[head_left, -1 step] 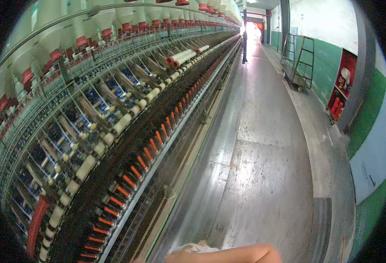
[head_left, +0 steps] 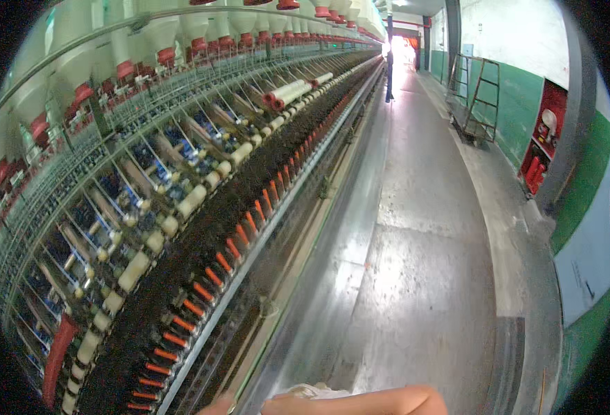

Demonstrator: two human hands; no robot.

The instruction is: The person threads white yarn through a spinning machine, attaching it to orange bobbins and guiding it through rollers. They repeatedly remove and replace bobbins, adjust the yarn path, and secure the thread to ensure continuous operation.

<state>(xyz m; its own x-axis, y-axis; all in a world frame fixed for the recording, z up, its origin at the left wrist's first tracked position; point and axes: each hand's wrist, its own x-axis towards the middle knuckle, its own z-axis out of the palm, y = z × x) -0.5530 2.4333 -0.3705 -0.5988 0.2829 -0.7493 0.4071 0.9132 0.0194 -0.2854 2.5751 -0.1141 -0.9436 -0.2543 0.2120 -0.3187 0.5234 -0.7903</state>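
Spinning frame [head_left: 180,207] left of aisle [head_left: 429,228]

One spinning frame [head_left: 180,207], one metal step ladder [head_left: 474,104], two loose cream bobbins with red ends [head_left: 287,93]; orange-tipped spindles [head_left: 232,249] too numerous to count.

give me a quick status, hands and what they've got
One bare forearm across the bottom edge, which hand unclear. Pale cloth wad at it, grip not visible. Spinning frame to the left, orange bobbin row; aisle floor ahead.
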